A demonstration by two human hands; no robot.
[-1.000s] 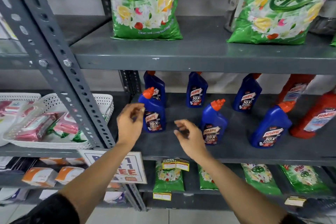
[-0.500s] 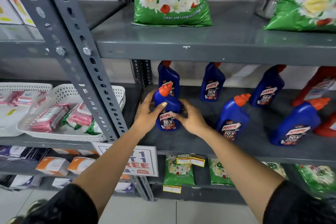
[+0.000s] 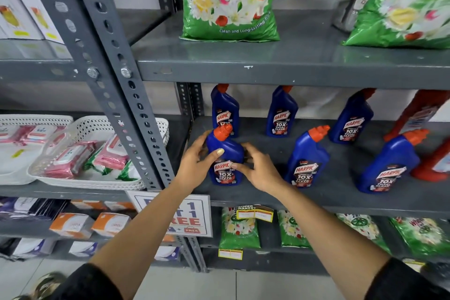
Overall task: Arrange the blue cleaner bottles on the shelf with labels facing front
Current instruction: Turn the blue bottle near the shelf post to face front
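Centrally, just left of the frame's middle, a blue cleaner bottle [image 3: 225, 161] with an orange cap is seen standing upright near the front edge of the grey middle shelf [image 3: 316, 200], its label turned toward the camera. It is gripped from the left by the left hand [image 3: 194, 165], whose thumb is laid across the bottle's shoulder while the fingers are wrapped behind its far side. The right hand [image 3: 258, 169] is placed against the bottle's right side, with a fingertip touching the label edge; the remaining fingers are spread loosely, so whether a firm hold is applied by this hand cannot be told.

Directly behind it, a second blue bottle [image 3: 225, 111] is stood against the back of the shelf. Further right in the back row, two more blue bottles [image 3: 281, 112] [image 3: 351, 118] are set, labels forward. In the front row, to the right of centre, two other blue bottles [image 3: 308, 161] [image 3: 387, 165] are stood well apart, leaning rightward in the wide-angle view. Red bottles [image 3: 418, 114] are crowded at the right edge.

On the shelf above, green detergent bags [image 3: 231, 2] are stood. At the left of the frame, a white basket [image 3: 155, 126] of pink packets is set behind a perforated steel upright [image 3: 117, 85].
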